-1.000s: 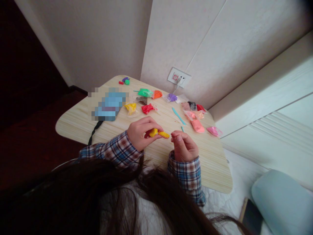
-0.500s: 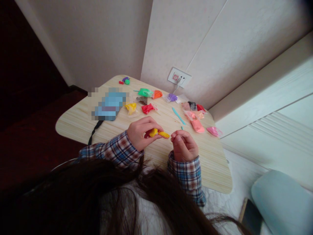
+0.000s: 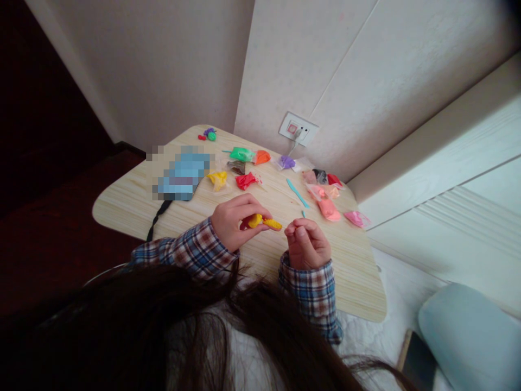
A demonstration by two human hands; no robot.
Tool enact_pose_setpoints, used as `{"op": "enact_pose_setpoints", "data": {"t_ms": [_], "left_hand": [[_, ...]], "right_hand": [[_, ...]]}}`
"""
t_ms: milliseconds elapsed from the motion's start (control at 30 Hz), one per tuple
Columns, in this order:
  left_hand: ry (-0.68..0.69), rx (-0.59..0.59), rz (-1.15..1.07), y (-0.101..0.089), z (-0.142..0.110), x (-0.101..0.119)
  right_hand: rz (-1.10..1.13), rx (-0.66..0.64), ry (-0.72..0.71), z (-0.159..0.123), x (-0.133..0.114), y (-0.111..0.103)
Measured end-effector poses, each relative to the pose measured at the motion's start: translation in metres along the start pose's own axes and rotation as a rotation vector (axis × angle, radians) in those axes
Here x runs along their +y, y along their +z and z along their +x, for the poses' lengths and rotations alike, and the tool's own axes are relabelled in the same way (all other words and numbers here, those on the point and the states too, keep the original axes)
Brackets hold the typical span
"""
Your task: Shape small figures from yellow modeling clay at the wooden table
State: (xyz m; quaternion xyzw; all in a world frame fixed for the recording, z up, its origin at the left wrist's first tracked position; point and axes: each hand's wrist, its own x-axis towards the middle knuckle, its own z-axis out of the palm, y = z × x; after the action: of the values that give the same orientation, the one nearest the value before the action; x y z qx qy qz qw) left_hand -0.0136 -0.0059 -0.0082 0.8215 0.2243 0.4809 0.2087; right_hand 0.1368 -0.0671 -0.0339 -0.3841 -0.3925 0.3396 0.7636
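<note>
My left hand (image 3: 232,220) is curled around a small yellow clay piece (image 3: 264,221) with a red bit showing under the fingers, held just above the light wooden table (image 3: 358,282). My right hand (image 3: 306,244) sits a little to the right of it, fingers pinched together near the clay's tip; what they pinch is too small to make out. A short teal stick tip (image 3: 303,214) lies just beyond the right hand. Dark hair hides my lap and forearms below.
Several small bags of coloured clay lie across the far half: yellow (image 3: 217,179), red (image 3: 246,180), green (image 3: 241,154), orange (image 3: 261,157), purple (image 3: 287,162), pink (image 3: 329,209). A teal tool (image 3: 297,193), a blurred blue object (image 3: 181,174), a wall socket (image 3: 298,129) and a pillow (image 3: 468,331) are nearby.
My right hand's fingers have shifted slightly, curling a bit tighter. The left hand and the yellow clay have stayed put.
</note>
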Motion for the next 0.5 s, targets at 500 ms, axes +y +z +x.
{"op": "enact_pose_setpoints", "data": {"t_ms": [500], "left_hand": [[-0.004,0.001,-0.004,0.0000,-0.0007,-0.0011]], "right_hand": [[0.067,-0.016,0.091,0.0022,0.0019,-0.0024]]}}
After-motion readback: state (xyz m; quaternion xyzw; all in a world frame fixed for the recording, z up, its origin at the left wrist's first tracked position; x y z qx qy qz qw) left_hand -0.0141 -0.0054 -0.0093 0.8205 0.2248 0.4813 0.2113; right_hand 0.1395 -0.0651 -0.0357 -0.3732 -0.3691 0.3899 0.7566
